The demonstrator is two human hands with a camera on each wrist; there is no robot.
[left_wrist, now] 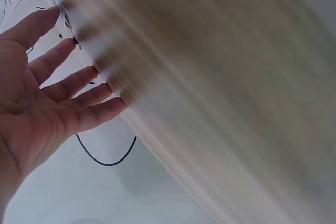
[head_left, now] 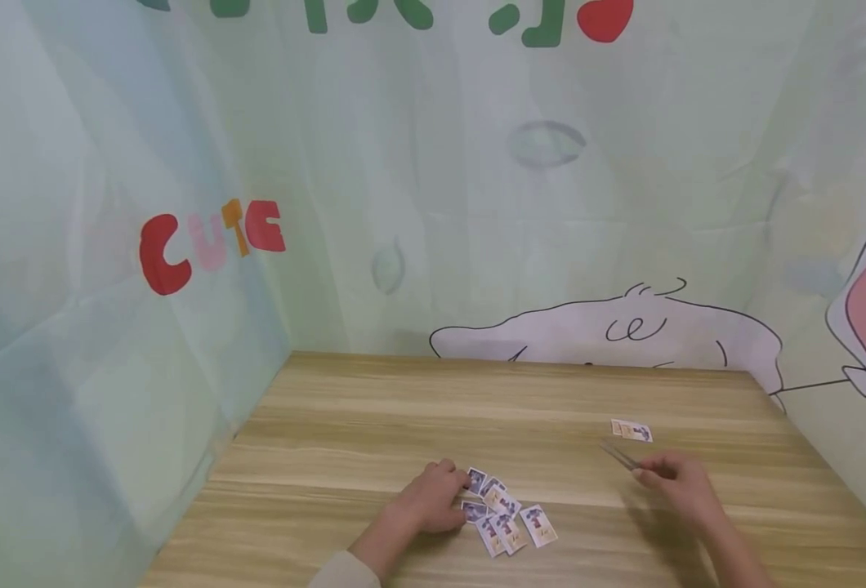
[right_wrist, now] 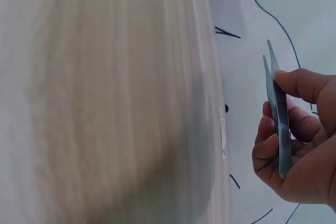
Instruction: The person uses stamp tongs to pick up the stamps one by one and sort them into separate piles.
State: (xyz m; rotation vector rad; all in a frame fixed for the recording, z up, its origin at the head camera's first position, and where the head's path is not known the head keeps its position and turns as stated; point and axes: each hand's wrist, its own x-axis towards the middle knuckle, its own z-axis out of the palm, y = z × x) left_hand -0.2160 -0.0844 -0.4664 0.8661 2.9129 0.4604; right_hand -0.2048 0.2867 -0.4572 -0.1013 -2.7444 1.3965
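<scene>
Left hand (head_left: 429,496), fingers apart, beside a loose cluster of small printed rectangular cards (head_left: 508,531), apparently the portion left; two overlapping printed cards (head_left: 637,432), seemingly done; right hand (head_left: 681,487), pinching silver metal tweezers (right_wrist: 281,114), tips empty.

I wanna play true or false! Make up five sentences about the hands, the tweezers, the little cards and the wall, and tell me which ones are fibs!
1. The right hand holds the tweezers. True.
2. The left hand holds tweezers too. False: its fingers are stretched out beside the bigger group of cards.
3. The tweezers' tips are apart. True.
4. All the cards lie in one group. False: a smaller group lies farther back.
5. The wall shows the word CUTE. True.
</scene>
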